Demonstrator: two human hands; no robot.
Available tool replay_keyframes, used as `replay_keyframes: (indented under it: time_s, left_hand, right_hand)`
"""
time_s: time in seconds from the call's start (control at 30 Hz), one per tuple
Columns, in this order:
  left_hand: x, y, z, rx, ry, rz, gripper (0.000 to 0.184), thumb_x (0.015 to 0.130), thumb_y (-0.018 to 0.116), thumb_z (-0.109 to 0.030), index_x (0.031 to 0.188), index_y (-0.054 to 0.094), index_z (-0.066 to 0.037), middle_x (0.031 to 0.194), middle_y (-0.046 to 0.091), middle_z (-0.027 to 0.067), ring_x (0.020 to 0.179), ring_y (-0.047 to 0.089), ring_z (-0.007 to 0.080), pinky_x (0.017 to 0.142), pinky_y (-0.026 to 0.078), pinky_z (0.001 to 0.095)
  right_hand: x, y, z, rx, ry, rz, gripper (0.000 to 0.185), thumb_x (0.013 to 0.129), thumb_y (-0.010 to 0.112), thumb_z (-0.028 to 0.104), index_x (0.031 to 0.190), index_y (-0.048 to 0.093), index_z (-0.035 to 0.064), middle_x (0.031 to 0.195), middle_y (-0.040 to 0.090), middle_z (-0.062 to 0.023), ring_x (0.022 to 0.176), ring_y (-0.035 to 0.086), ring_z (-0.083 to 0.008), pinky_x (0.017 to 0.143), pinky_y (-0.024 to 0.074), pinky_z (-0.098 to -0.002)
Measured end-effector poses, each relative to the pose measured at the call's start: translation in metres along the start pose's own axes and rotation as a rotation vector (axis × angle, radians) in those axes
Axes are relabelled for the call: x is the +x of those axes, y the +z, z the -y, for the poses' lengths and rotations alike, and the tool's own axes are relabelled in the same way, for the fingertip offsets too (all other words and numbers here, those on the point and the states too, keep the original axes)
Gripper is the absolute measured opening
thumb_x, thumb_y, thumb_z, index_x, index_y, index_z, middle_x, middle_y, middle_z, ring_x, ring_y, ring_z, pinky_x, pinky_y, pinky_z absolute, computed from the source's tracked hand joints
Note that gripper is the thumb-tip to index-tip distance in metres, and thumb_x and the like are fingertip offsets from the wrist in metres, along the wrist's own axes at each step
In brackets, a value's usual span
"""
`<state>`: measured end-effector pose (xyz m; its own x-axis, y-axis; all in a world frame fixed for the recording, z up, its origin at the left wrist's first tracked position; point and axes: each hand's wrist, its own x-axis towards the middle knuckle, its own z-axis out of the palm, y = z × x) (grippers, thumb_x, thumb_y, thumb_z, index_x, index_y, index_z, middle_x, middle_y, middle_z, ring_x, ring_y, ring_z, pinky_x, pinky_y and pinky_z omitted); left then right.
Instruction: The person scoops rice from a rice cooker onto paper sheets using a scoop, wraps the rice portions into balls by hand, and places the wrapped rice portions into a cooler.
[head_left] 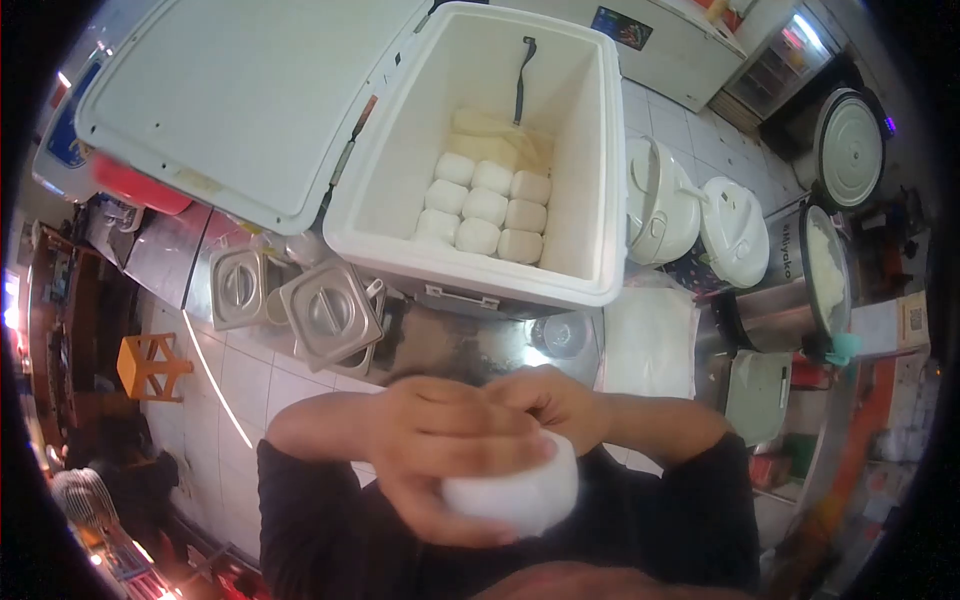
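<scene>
In front of my chest is a rounded white bundle point(532, 492), possibly paper-wrapped. My left hand point(440, 450) is closed around it, fingers over the top and thumb along the lower side. Behind the left fingers, my right hand point(558, 402) is curled against the bundle's far side, its fingertips mostly hidden. Beyond both hands stands a large white cooler box point(470, 268) with its lid point(250, 110) swung back to the left. Several similar white bundles point(484, 207) sit in rows on its floor, near a yellowish sheet point(495, 140).
Lidded steel pans point(325, 315) stand left of the cooler's front. A clear round container point(560, 335) and white paper sheets point(650, 340) lie nearer me on the counter. To the right are white rice cookers point(735, 230) and an open pot of rice point(824, 275). An orange stool point(150, 367) stands on the floor.
</scene>
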<state>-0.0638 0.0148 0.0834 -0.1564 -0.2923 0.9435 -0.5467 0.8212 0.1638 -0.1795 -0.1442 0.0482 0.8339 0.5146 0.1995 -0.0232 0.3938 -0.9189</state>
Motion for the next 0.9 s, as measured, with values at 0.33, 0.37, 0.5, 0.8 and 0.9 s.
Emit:
replay_keyframes:
  time_s: [0.33,0.37,0.5,0.8,0.9]
  left_hand:
    - [-0.013,-0.116,0.004,0.977,-0.468,0.453,0.068,0.075,0.078,-0.033,0.133,0.048,-0.051,0.128,0.058,0.0070,0.116,0.058,0.0260,0.101,0.042,0.0426]
    - [-0.033,-0.134,0.003,1.053,-0.453,0.424,0.068,0.077,0.076,-0.034,0.136,0.047,-0.049,0.130,0.056,0.0073,0.118,0.056,0.0261,0.102,0.041,0.0426]
    - [-0.084,-0.214,0.012,1.541,-0.191,-0.406,0.054,0.098,0.052,-0.034,0.139,0.035,-0.004,0.134,0.051,0.0173,0.117,0.057,0.0273,0.101,0.048,0.0370]
    - [-0.151,-0.290,-0.002,1.598,-0.365,-0.953,0.058,0.099,0.052,-0.033,0.140,0.036,0.005,0.136,0.051,0.0207,0.119,0.056,0.0303,0.102,0.046,0.0391]
    - [-0.164,-0.302,-0.010,1.612,-0.482,-0.918,0.060,0.097,0.054,-0.033,0.140,0.037,0.005,0.136,0.051,0.0211,0.120,0.055,0.0312,0.103,0.045,0.0401]
  right_hand:
    - [0.118,-0.092,0.060,0.024,0.292,-0.108,0.069,0.070,0.085,0.011,0.129,0.050,0.0003,0.117,0.063,-0.0125,0.105,0.063,-0.0181,0.089,0.0515,-0.0302]
    - [0.126,-0.106,0.062,-0.090,0.306,-0.206,0.067,0.070,0.084,0.009,0.127,0.050,0.0002,0.115,0.064,-0.0124,0.103,0.063,-0.0182,0.088,0.0519,-0.0297]
    - [0.151,-0.182,0.046,-0.358,0.426,-0.641,0.064,0.071,0.081,0.009,0.126,0.049,0.0037,0.113,0.064,-0.0138,0.105,0.061,-0.0208,0.091,0.0486,-0.0318]
    - [0.170,-0.266,-0.094,-0.838,0.923,-0.552,0.059,0.075,0.082,0.027,0.123,0.052,0.0080,0.110,0.062,-0.0139,0.104,0.058,-0.0263,0.091,0.0455,-0.0382]
    - [0.169,-0.268,-0.110,-1.009,0.898,-0.347,0.052,0.077,0.079,0.033,0.118,0.059,0.0075,0.113,0.062,-0.0172,0.110,0.057,-0.0295,0.092,0.0466,-0.0411]
